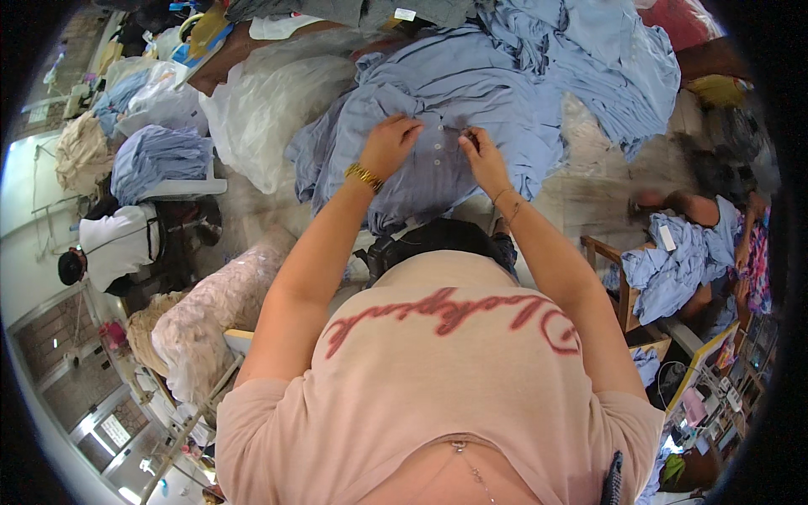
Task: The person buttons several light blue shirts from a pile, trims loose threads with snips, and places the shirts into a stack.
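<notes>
A light blue button-up shirt (396, 189) is spread out before me, its row of pale buttons (438, 147) running between my hands. My left hand (392, 148) is closed, its thumb and fingers pinching at the cloth just left of the buttons. On the other side, my right hand (484, 160) has thumb and forefinger drawn together over the fabric. A small dark thing shows at those fingertips, too small to name. More blue garments (581, 59) lie heaped behind and to the right of the shirt, some over clear plastic.
A crumpled clear plastic bag (273, 105) sits left of the shirt. Further left are a stack of folded blue garments (160, 160) and a person in white (122, 240). A plastic-wrapped bundle (215, 316) stands nearer me. At right, blue garments (673, 269) lie beside another person.
</notes>
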`<action>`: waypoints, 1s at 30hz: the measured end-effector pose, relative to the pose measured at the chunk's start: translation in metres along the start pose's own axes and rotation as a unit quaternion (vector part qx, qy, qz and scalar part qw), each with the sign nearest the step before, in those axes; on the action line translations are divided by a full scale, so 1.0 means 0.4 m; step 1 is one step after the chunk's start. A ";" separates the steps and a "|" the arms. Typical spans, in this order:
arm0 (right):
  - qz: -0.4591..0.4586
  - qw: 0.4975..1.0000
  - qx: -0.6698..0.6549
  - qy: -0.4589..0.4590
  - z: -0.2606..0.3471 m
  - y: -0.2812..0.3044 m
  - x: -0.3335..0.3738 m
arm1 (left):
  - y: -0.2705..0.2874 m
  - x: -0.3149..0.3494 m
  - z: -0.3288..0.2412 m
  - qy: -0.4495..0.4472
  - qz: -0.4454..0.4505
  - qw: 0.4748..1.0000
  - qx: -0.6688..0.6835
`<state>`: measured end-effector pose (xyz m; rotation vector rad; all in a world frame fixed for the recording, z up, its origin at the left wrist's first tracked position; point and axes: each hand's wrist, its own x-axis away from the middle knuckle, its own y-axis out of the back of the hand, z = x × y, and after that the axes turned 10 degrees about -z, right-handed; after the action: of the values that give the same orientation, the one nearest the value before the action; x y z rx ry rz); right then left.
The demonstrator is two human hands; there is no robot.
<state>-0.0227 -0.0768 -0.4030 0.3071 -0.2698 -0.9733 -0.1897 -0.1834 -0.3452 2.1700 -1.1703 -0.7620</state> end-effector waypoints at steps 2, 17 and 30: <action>0.030 0.997 0.059 0.040 -0.003 0.003 0.003 | -0.040 -0.042 -0.008 -0.111 -0.022 0.993 -0.027; 0.027 0.957 0.253 0.140 0.035 -0.011 -0.050 | -0.042 -0.155 0.026 -0.141 0.173 0.971 -0.083; 0.069 0.949 0.277 0.136 0.002 0.015 -0.030 | -0.020 -0.092 0.029 -0.029 -0.084 0.994 -0.067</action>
<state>-0.0248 -0.0637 -0.4010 0.9182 -0.3038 -0.6912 -0.2104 -0.1502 -0.3508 2.1652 -0.9424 -0.9527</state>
